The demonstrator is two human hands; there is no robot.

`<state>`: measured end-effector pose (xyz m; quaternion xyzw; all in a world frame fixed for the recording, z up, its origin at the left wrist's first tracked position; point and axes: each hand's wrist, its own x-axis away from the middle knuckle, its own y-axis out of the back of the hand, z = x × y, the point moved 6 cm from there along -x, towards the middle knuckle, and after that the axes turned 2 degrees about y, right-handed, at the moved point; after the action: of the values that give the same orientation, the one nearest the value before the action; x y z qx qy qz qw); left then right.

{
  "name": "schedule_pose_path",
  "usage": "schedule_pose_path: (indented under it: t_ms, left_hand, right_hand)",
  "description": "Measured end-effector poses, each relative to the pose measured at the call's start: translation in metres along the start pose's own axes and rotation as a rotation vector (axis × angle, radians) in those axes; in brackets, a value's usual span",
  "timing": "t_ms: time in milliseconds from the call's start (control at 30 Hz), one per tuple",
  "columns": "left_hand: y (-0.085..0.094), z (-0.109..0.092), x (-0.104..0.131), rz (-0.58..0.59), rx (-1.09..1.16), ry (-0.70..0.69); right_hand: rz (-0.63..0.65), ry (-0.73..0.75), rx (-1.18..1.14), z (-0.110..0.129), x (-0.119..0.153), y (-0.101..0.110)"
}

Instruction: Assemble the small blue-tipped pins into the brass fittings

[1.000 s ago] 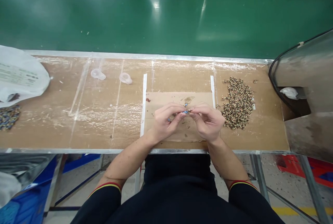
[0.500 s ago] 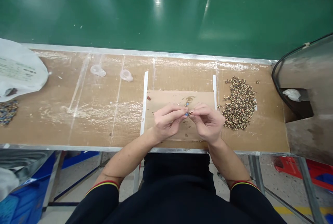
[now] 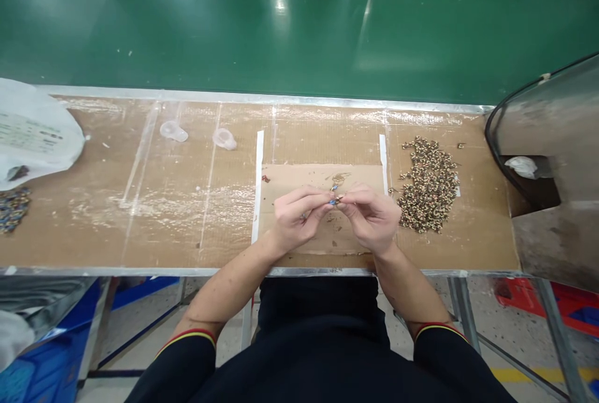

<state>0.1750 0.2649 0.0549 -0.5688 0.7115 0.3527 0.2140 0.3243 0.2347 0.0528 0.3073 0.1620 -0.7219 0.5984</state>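
My left hand (image 3: 299, 216) pinches a small blue-ended metal part (image 3: 333, 201) between thumb and forefinger. From the other side my right hand (image 3: 373, 214) is closed at the brassy end of the same piece; the fingertips of both hands almost meet there. A bit of blue and metal also shows inside the curled fingers of my left hand. Just beyond the fingertips, another small blue part (image 3: 334, 188) lies on the cardboard sheet (image 3: 299, 175). To the right of my right hand is a heap of small brass-coloured metal parts (image 3: 428, 194).
Two clear plastic cups (image 3: 174, 131) lie toward the back left. At the far left, a white bag (image 3: 37, 135) stands by a pile of blue-and-brass parts (image 3: 13, 208). A metal housing (image 3: 552, 203) with a black cable borders the right end. Behind runs a green surface (image 3: 210, 22).
Both hands stay together over the cardboard sheet, with only a slight shift of the fingers around the small part. The whole view has moved a little.
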Motion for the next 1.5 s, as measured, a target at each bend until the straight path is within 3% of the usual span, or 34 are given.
schedule_pose_path:
  t_ms: [167, 333, 633, 767, 1033, 1167, 1300, 1500]
  left_hand:
    - [0.003, 0.015, -0.003, 0.004, 0.239, 0.275]
    - [-0.011, 0.032, 0.007, 0.137, 0.596, 0.637]
    - [-0.028, 0.038, 0.018, 0.266, 0.851, 0.880]
    - [-0.026, 0.037, 0.016, 0.325, 0.763, 0.865]
    - [-0.013, 0.020, 0.001, 0.309, 0.377, 0.494]
    - [-0.013, 0.024, 0.003, 0.282, 0.424, 0.565]
    - [-0.015, 0.030, 0.006, 0.256, 0.501, 0.688]
    - [-0.017, 0.027, 0.006, 0.260, 0.515, 0.691]
  right_hand:
    - [-0.024, 0.043, 0.131, -0.003, -0.003, 0.014]
    - [0.069, 0.187, 0.272, 0.004, -0.006, 0.011]
    - [0.137, 0.178, 0.272, 0.005, -0.007, 0.008]
    - [0.187, 0.102, 0.227, 0.003, -0.008, 0.006]
    - [0.164, -0.176, 0.026, -0.008, -0.009, 0.008]
    - [0.161, -0.162, 0.042, -0.008, -0.009, 0.008]
    - [0.143, -0.058, 0.078, -0.004, -0.009, 0.008]
    - [0.150, -0.012, 0.078, -0.001, -0.009, 0.004]
